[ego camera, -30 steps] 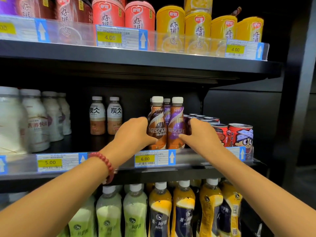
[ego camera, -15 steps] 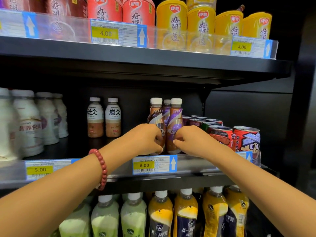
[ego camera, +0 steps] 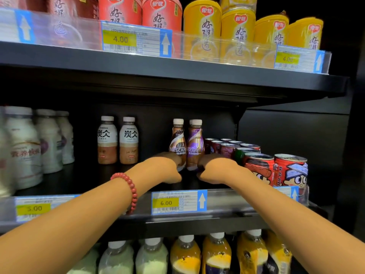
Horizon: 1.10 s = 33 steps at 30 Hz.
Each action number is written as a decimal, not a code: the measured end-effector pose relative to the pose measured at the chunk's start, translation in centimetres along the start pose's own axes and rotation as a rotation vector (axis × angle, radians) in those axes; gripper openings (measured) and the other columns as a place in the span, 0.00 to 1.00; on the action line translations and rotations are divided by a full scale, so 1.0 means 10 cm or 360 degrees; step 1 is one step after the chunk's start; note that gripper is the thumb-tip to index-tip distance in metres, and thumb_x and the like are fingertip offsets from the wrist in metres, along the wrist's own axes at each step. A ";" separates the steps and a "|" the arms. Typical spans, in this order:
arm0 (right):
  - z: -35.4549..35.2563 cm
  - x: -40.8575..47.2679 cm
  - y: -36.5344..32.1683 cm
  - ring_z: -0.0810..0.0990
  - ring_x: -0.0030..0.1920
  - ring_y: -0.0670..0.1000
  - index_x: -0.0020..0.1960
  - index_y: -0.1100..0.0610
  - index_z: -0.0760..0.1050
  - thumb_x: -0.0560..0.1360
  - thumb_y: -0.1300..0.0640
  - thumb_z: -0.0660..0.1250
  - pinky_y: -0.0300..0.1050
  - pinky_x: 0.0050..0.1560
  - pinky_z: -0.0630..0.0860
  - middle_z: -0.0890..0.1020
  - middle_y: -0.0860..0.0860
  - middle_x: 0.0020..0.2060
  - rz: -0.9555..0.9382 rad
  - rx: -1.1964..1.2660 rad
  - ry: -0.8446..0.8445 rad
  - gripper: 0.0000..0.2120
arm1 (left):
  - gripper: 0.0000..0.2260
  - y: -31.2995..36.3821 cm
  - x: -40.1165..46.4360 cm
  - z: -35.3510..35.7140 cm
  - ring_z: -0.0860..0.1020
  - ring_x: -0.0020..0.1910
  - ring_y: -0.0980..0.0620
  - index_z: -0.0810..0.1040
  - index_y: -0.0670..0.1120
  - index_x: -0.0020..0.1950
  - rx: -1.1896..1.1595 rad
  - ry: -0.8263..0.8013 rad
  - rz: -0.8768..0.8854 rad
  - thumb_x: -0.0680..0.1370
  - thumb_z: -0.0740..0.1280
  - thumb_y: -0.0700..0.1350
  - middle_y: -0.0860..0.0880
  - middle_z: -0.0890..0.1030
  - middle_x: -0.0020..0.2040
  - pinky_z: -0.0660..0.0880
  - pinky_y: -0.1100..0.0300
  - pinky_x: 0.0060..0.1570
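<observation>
Since the shelf (ego camera: 88,178) is crowded, the two bottles are best slid together, upright and level, without nudging the cans (ego camera: 258,167) just right of the right hand (ego camera: 215,171). The brown bottle (ego camera: 177,143) stands just beyond the left hand (ego camera: 167,169), whose fingers curl round its base. The right hand likewise grips the purple bottle (ego camera: 195,143) low down.

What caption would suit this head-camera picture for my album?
Left hand holds the brown bottle, right hand the purple bottle, on a middle shelf.
</observation>
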State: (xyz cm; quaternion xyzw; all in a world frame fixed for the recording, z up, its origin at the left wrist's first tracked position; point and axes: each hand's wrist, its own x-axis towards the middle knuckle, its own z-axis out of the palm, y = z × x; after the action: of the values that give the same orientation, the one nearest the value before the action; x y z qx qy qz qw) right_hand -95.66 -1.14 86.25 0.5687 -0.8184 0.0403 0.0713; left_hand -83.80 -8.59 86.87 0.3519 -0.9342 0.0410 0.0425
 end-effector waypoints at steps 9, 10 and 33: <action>-0.02 -0.45 -0.24 0.77 0.46 0.57 0.52 0.59 0.76 0.75 0.52 0.62 0.46 0.40 0.71 0.79 0.56 0.47 0.0022 0.0016 0.0579 0.12 | 0.19 -0.33 -0.57 -0.11 0.76 0.59 0.44 0.73 0.46 0.64 0.0089 0.0478 -0.0013 0.75 0.65 0.51 0.45 0.76 0.61 0.75 0.50 0.56; -0.02 -0.51 -0.31 0.77 0.47 0.57 0.51 0.58 0.75 0.75 0.51 0.62 0.46 0.40 0.71 0.79 0.56 0.48 0.0008 0.0022 0.0651 0.11 | 0.18 -0.37 -0.65 -0.10 0.76 0.58 0.44 0.73 0.45 0.63 0.0114 0.0528 -0.0008 0.75 0.65 0.51 0.45 0.77 0.60 0.76 0.50 0.54; 0.13 -2.25 -2.07 0.77 0.51 0.60 0.42 0.57 0.65 0.77 0.53 0.60 0.48 0.38 0.66 0.78 0.57 0.48 -0.0304 -0.0114 0.0711 0.09 | 0.09 -1.02 -3.10 0.09 0.77 0.49 0.42 0.74 0.45 0.52 0.0291 0.0682 -0.0157 0.75 0.64 0.49 0.44 0.78 0.51 0.68 0.55 0.39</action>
State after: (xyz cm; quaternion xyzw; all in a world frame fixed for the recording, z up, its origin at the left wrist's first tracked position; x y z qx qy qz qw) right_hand -68.65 12.22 80.96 0.6175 -0.7259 0.1290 0.2741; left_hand -53.88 3.93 83.12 0.3829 -0.8778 0.1970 0.2097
